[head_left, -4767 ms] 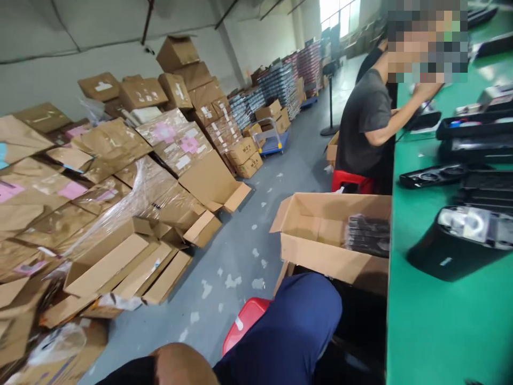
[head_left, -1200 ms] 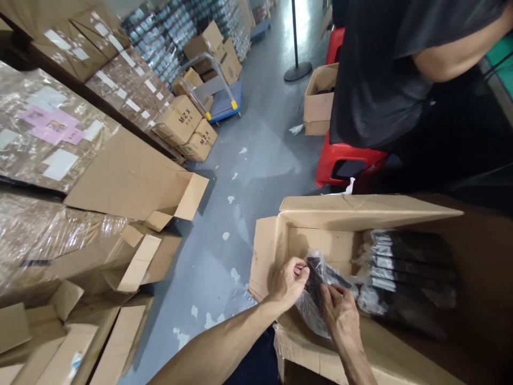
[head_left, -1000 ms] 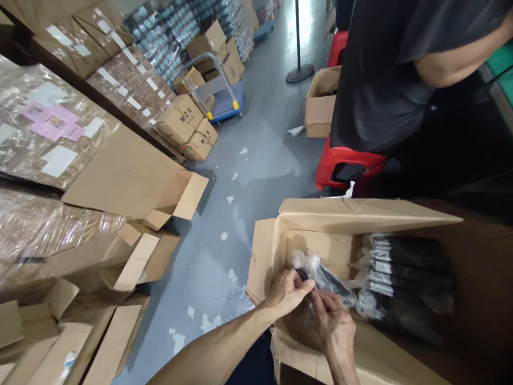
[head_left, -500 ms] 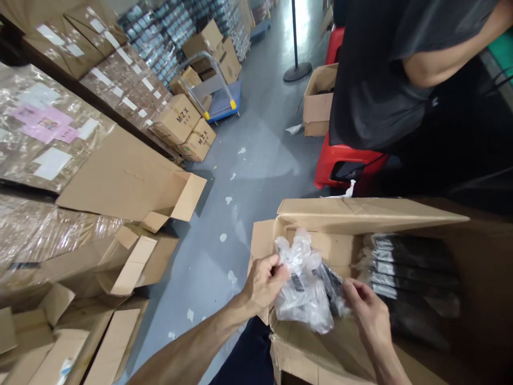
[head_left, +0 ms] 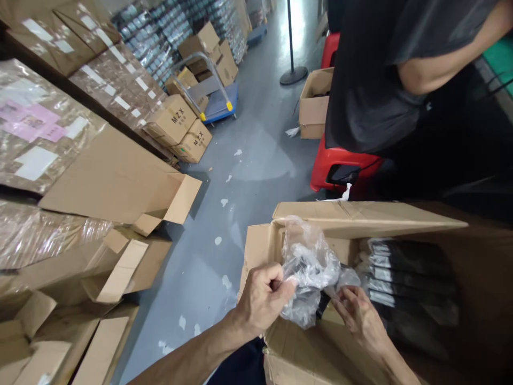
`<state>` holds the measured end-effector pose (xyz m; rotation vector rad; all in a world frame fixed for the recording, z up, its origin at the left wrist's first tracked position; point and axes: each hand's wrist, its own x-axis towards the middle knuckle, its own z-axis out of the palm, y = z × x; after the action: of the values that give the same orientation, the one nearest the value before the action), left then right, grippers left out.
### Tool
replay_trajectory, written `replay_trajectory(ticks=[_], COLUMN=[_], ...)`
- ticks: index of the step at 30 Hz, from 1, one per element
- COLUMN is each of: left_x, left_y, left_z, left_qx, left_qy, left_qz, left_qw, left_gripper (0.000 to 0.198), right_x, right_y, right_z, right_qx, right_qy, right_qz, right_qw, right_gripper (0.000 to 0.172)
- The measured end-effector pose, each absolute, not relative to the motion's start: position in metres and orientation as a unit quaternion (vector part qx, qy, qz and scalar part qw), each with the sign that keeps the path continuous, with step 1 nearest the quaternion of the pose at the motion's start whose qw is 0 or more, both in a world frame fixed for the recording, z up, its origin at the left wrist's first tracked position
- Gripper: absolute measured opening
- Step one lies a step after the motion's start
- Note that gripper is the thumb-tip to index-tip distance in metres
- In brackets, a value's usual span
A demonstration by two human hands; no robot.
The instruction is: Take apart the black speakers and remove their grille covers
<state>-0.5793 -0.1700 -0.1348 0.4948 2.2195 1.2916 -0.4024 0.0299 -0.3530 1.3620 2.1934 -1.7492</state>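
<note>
Crumpled clear plastic bags (head_left: pixel 310 267) hang over the near-left part of an open cardboard box (head_left: pixel 312 347). My left hand (head_left: pixel 264 294) pinches their left edge. On their right side, my right hand (head_left: pixel 355 310) has its fingers closed on the plastic. Something dark shows through and below the bags; its shape is mostly hidden. Dark items in clear plastic (head_left: pixel 404 278) lie in a row inside the box, to the right of my right hand.
A person in dark clothes (head_left: pixel 368 80) is beyond the box, beside a red stool (head_left: pixel 320 168). Open cartons (head_left: pixel 124 267) and wrapped stacks stand at left. Farther off are a blue trolley (head_left: pixel 218 101), a small carton (head_left: pixel 315 115) and a black post (head_left: pixel 292 75).
The plastic bags have shifted and bunched differently, with one part now raised toward the box's far wall. My right hand has moved slightly left and my left hand slightly lower.
</note>
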Motion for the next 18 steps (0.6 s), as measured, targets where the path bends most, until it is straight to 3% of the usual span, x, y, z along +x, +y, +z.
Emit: replay_trajectory(ticks=[4, 10, 15, 18], left_x=[-0.572, -0.560, -0.553, -0.549], left_y=[-0.171, -0.162, -0.152, -0.150], left_z=[-0.125, -0.131, -0.137, -0.139], left_qx=[0.172, 0.102, 0.016, -0.012], left_qy=[0.803, 0.795, 0.806, 0.777], left_qz=[0.544, 0.536, 0.548, 0.576], left_qw=[0.172, 0.265, 0.223, 0.252], left_gripper=[0.040, 0.048, 0.050, 0.049], right_x=[-0.380, -0.371, -0.371, -0.373], right_y=[0.029, 0.026, 0.013, 0.005], right_z=[-0.291, -0.237, -0.215, -0.202], right_qx=[0.438, 0.593, 0.599, 0.590], right_qy=[0.703, 0.571, 0.433, 0.432], right_qz=[-0.560, -0.560, -0.668, -0.676], right_qw=[-0.022, -0.089, -0.087, -0.092], right_gripper=[0.041, 0.051, 0.068, 0.072])
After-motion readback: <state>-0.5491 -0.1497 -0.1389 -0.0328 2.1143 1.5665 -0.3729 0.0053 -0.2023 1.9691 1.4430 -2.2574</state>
